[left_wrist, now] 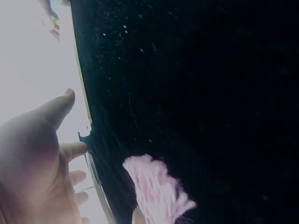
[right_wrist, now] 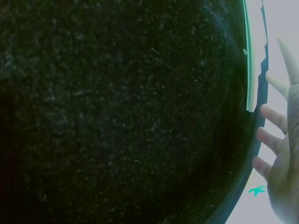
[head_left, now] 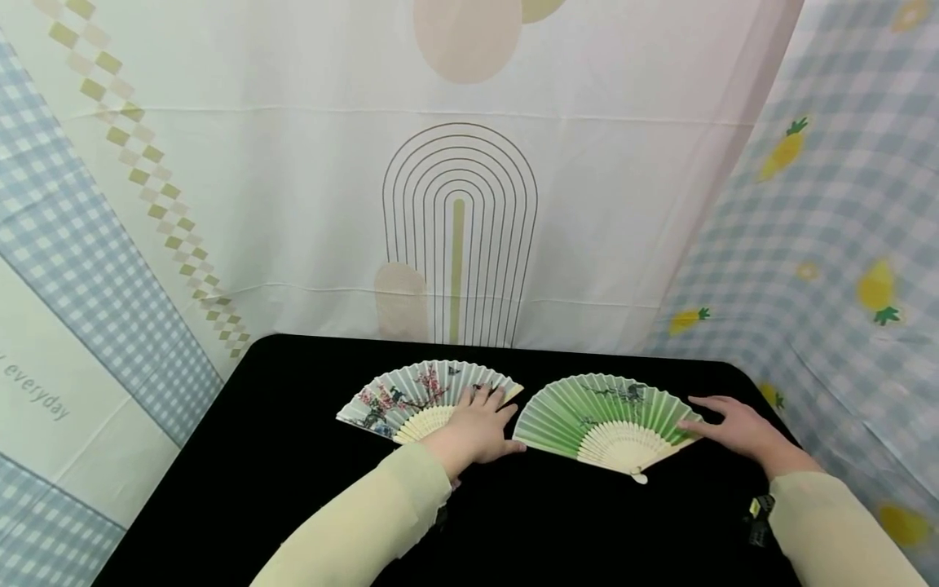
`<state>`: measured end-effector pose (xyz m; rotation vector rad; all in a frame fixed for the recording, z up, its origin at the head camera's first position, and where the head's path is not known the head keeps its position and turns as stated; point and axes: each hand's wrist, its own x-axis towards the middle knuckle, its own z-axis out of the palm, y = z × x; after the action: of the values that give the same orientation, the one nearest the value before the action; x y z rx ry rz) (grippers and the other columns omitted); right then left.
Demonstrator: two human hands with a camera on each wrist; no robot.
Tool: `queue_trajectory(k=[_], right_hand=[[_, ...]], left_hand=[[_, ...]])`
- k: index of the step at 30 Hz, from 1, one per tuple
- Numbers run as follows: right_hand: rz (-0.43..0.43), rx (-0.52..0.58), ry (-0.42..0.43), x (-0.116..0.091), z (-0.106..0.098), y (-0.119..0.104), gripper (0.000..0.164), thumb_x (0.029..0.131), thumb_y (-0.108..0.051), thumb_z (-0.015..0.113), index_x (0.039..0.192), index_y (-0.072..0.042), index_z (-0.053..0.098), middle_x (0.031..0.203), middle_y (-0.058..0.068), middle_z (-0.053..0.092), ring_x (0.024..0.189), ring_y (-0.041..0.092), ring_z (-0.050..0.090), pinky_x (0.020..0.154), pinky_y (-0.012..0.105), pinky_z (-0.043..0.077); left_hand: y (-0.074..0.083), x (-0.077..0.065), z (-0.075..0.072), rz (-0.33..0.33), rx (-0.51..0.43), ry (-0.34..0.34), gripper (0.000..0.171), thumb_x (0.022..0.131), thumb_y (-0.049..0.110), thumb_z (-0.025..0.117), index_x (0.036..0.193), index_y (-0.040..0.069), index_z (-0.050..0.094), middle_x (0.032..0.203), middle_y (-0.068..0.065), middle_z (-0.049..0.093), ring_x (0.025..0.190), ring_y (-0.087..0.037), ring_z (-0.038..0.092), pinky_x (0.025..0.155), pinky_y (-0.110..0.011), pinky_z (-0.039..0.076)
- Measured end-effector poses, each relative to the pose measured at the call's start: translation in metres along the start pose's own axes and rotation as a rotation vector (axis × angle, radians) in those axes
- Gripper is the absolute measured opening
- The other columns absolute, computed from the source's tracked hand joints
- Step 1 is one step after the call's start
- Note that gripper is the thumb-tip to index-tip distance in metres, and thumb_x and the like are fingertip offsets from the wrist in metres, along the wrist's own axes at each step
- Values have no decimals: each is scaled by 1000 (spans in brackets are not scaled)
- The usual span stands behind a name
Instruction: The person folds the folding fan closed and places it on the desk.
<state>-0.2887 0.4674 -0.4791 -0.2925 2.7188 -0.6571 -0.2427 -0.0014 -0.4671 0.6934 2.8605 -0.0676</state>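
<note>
Two spread folding fans lie side by side on the black table. My left hand (head_left: 477, 428) is over the right part of the white fan (head_left: 411, 399) with pink blossoms, its fingers spread and extended. That hand and forearm hide the fan's lower end. In the left wrist view, a pink tassel (left_wrist: 159, 191) shows below the hand (left_wrist: 32, 158). At the right edge of the green fan (head_left: 561, 408) is my right hand (head_left: 744, 428), thumb over the edge and index finger extended. The right wrist view shows that hand (right_wrist: 282, 144) with fingers apart, beside a fan edge (right_wrist: 250, 70).
The black table (head_left: 543, 530) has rounded far corners. Behind it hangs a white curtain (head_left: 315, 204) printed with arches. A checked cloth (head_left: 829, 244) with pineapples hangs at the right, close to the right arm. A small dark device (head_left: 760, 520) is by the right wrist.
</note>
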Motion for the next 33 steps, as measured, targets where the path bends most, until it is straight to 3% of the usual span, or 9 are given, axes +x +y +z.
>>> queue_trajectory(k=[10, 17, 22, 26, 33], right_hand=[[10, 2, -4, 0, 7, 5, 79, 96, -50, 60, 150, 2, 37, 149, 44, 13, 129, 68, 17, 90, 80, 30], [-7, -1, 18, 5, 7, 6, 79, 95, -48, 63, 150, 3, 37, 150, 44, 12, 129, 68, 15, 91, 81, 27], [-5, 45, -30, 4, 5, 6, 80, 95, -43, 64, 151, 4, 34, 150, 46, 7, 130, 69, 13, 93, 80, 28], [-16, 93, -70, 2, 3, 6, 81, 95, -40, 65, 152, 5, 31, 150, 46, 2, 131, 69, 6, 94, 81, 26], [-23, 180, -142, 2, -2, 9, 79, 97, -36, 62, 155, 2, 23, 152, 44, -10, 132, 68, -11, 94, 86, 9]], left_hand=[[4, 5, -1, -15, 10, -29, 75, 93, 69, 46, 156, 30, 34, 165, -4, 17, 151, -29, 10, 122, -50, 10], [3, 7, -5, -13, 2, -31, 74, 95, 70, 41, 157, 31, 31, 166, -3, 13, 152, -29, 8, 123, -50, 9], [2, 11, -2, -9, -23, -31, 72, 96, 69, 39, 157, 31, 30, 166, -3, 8, 152, -29, 3, 123, -51, 6], [2, 14, 1, -1, 7, -26, 73, 96, 70, 36, 157, 32, 28, 166, -3, 7, 152, -30, 2, 123, -51, 5], [3, 16, 3, -9, -3, -9, 69, 98, 68, 33, 157, 33, 29, 166, -2, 10, 152, -30, 4, 122, -52, 8]])
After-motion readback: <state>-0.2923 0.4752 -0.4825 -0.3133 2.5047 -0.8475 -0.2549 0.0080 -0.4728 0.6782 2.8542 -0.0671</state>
